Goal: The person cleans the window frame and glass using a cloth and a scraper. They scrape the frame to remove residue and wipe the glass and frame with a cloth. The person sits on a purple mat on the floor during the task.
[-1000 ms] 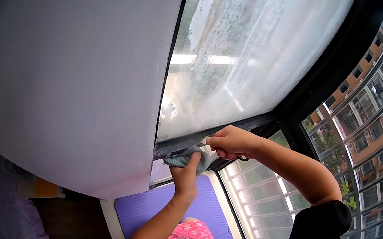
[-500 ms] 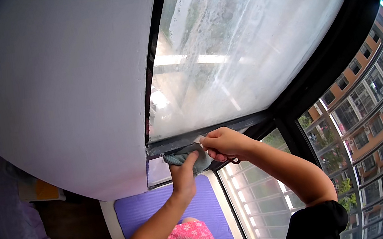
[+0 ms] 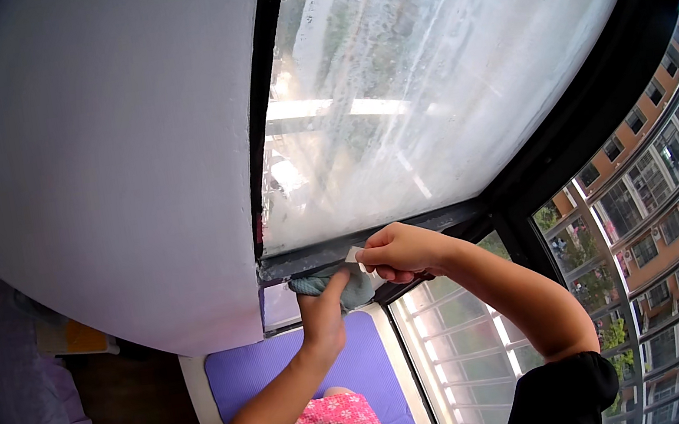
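My left hand (image 3: pixel 322 311) is closed around a bunched grey-green cloth (image 3: pixel 357 291), its thumb lying on top. Close beside it, my right hand (image 3: pixel 398 253) pinches a small, flat white piece (image 3: pixel 353 255) between thumb and fingers. That piece sits at the cloth's upper edge; whether the two touch is hard to tell. Both hands are just below the dark lower rail (image 3: pixel 303 259) of a window frame. Above the rail, the glass pane (image 3: pixel 395 116) looks cloudy and streaked. The right hand's lower fingers are partly hidden.
A white wall (image 3: pixel 103 159) rises on the left. Below me lies a purple ribbed mat (image 3: pixel 250 374) on a pale ledge. Another window, with railings (image 3: pixel 466 351) outside, is on the right. Purple fabric (image 3: pixel 45 414) hangs at the lower left.
My right hand has shifted slightly upward, and more of the white piece now shows. A dark loop under that hand is now mostly hidden. The left hand still holds the cloth.
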Tool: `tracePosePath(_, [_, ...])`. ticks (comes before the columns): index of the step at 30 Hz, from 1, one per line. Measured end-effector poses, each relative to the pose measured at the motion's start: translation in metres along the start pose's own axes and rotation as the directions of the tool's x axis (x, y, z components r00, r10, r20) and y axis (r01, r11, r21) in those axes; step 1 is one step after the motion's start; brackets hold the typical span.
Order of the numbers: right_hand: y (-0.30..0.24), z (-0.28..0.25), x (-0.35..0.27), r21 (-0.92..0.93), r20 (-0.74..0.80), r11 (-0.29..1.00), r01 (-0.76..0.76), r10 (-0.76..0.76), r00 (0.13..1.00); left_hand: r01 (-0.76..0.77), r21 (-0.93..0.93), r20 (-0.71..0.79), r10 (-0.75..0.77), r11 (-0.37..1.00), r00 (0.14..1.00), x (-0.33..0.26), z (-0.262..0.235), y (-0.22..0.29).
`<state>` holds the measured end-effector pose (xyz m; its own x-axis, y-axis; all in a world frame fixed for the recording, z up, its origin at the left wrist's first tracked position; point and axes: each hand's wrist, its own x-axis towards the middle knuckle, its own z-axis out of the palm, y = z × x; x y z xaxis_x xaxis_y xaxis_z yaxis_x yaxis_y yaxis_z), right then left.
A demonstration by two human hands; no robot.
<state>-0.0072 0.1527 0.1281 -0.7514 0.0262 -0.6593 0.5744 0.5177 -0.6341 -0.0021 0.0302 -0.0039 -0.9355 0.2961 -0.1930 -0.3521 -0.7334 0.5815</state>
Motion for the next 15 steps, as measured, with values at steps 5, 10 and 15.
tracePosePath(5, [0.002, -0.003, 0.000, -0.062, 0.014, 0.998, -0.011, 0.012, 1.000, 0.099, -0.040, 0.062, -0.096, 0.994, 0.993, -0.004, -0.004, 0.009])
tracePosePath(10, [0.004, -0.002, 0.005, 0.042, 0.049, 0.999, 0.020, -0.022, 0.999, 0.075, -0.046, 0.067, -0.072, 0.996, 0.995, -0.007, -0.001, 0.011])
tracePosePath(15, [0.021, 0.001, 0.002, 0.148, 0.066, 0.983, 0.109, -0.120, 0.991, 0.153, -0.122, 0.117, -0.139, 0.981, 0.983, -0.007, -0.007, 0.013])
